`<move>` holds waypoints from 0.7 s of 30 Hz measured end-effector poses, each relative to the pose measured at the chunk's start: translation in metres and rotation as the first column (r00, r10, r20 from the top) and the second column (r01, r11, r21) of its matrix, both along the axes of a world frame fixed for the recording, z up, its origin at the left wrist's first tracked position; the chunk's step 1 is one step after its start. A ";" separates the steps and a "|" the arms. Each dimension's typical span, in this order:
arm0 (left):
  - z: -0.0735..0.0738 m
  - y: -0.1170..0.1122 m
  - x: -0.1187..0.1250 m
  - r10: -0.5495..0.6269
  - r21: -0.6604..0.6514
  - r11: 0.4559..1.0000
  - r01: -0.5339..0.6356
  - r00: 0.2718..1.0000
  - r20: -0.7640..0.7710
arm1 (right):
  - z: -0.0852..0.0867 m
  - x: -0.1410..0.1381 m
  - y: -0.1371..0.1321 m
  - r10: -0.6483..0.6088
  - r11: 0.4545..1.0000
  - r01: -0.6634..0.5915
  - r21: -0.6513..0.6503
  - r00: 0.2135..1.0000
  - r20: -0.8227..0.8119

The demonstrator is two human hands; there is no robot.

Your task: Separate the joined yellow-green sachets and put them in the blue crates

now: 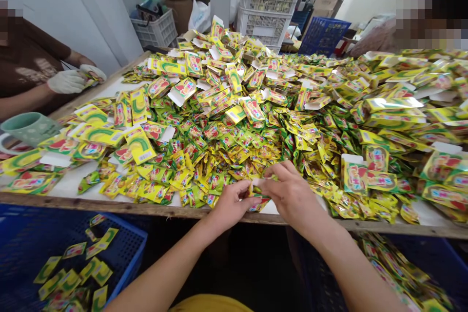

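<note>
My left hand [231, 204] and my right hand [289, 194] meet at the table's near edge, fingers curled and pinched around a small yellow-green sachet pack [258, 201] between them. Only the pack's edges show past the fingers. Right behind the hands lies a big heap of small yellow, green and red sachets [234, 151]. Flat printed cartons [139, 144] are scattered through and over the heap.
The white table [73, 183] has a wooden front edge. A blue crate [126, 248] with several packs sits below left, another holds packs below right. A green mug [29, 127] stands far left. A person's gloved hands [69, 80] work at the left. White crates [268, 5] stand behind.
</note>
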State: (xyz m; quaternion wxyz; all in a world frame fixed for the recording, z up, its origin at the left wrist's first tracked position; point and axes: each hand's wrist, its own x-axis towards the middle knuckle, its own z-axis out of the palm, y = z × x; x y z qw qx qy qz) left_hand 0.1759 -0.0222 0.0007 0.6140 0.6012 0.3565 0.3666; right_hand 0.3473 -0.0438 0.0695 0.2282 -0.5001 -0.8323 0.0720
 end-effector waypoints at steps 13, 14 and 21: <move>0.016 -0.006 -0.010 -0.065 -0.279 0.954 0.109 0.985 0.160 | -0.047 -0.005 -0.029 -0.562 0.788 -0.048 -0.614 0.353 -0.748; 0.018 -0.005 -0.010 -0.070 -0.286 0.952 0.110 0.987 0.146 | -0.049 -0.007 -0.029 -0.544 0.804 -0.039 -0.593 0.353 -0.761; 0.011 -0.002 -0.006 -0.001 -0.344 0.936 0.077 0.976 0.217 | -0.061 0.001 -0.028 -0.448 0.855 -0.134 -0.501 0.299 -0.843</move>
